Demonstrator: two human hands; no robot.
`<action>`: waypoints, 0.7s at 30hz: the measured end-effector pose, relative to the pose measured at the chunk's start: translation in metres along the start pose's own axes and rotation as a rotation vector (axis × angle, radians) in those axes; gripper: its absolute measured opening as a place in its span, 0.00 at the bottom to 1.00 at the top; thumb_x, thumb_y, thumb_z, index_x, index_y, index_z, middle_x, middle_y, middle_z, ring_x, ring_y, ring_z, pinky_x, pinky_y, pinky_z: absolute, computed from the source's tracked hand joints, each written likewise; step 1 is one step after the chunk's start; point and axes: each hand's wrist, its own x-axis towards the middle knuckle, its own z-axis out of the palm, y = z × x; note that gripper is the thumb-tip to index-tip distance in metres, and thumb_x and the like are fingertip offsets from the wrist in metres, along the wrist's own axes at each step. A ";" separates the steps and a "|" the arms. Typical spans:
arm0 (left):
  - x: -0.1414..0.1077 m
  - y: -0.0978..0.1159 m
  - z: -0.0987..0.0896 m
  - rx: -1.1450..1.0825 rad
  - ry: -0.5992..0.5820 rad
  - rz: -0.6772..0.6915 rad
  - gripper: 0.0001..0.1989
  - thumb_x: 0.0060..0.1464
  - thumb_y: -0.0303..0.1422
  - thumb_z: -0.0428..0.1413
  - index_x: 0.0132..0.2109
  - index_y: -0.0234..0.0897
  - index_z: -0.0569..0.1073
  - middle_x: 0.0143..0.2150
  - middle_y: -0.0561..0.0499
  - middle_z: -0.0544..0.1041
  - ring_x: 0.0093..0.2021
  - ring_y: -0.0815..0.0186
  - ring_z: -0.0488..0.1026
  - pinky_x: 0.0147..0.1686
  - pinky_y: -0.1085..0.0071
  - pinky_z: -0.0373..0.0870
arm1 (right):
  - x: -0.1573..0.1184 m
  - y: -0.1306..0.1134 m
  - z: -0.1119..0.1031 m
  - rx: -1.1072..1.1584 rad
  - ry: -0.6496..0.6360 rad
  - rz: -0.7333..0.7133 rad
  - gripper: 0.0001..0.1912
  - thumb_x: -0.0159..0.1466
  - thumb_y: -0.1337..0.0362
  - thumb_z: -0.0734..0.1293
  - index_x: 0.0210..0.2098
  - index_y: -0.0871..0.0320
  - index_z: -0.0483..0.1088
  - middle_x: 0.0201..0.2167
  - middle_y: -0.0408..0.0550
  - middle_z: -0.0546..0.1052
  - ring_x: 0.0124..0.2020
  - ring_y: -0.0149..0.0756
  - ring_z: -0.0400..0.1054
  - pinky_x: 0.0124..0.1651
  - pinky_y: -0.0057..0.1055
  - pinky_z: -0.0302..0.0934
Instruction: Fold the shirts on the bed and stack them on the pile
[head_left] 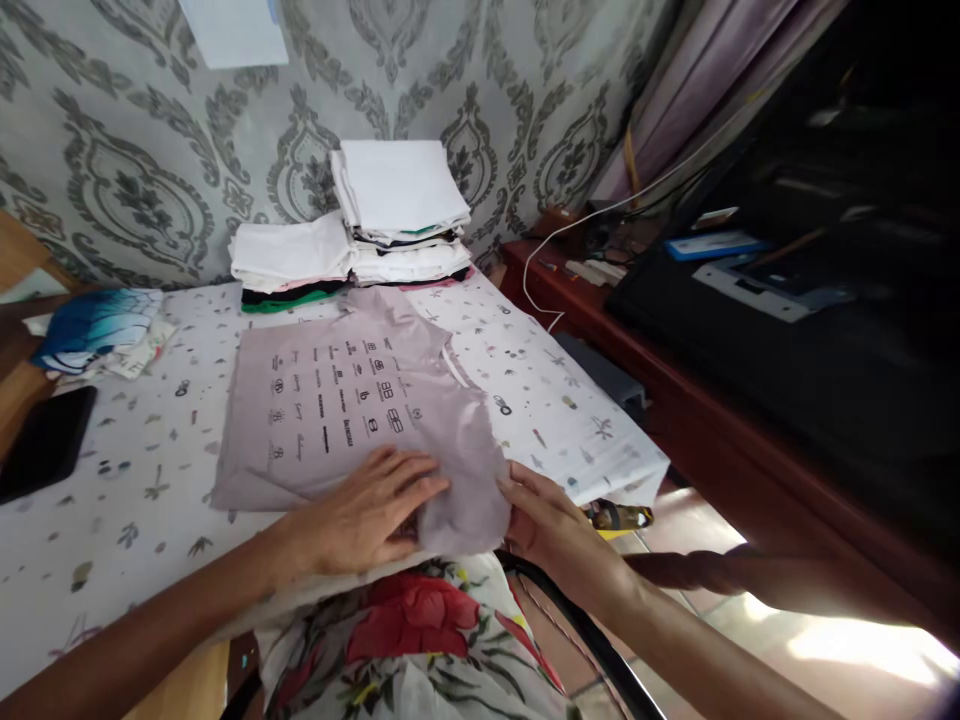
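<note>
Shirt [356, 405] apparently mid-folding: left hand [371, 508] spread flat on it, right hand [546, 515] at its near edge, pinch unclear; next move calls for aligned edges.

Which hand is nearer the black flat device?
Left. The left hand is on the mauve shirt, to the right of the black flat device; the right hand is farther right, at the shirt's edge.
</note>
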 end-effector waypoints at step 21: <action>0.015 -0.097 -0.088 0.045 -0.028 -0.336 0.17 0.67 0.41 0.44 0.50 0.43 0.75 0.41 0.48 0.80 0.37 0.59 0.77 0.35 0.68 0.69 | 0.051 -0.059 0.004 -1.070 -0.153 -0.425 0.09 0.65 0.65 0.62 0.29 0.57 0.70 0.24 0.42 0.72 0.25 0.30 0.65 0.30 0.27 0.59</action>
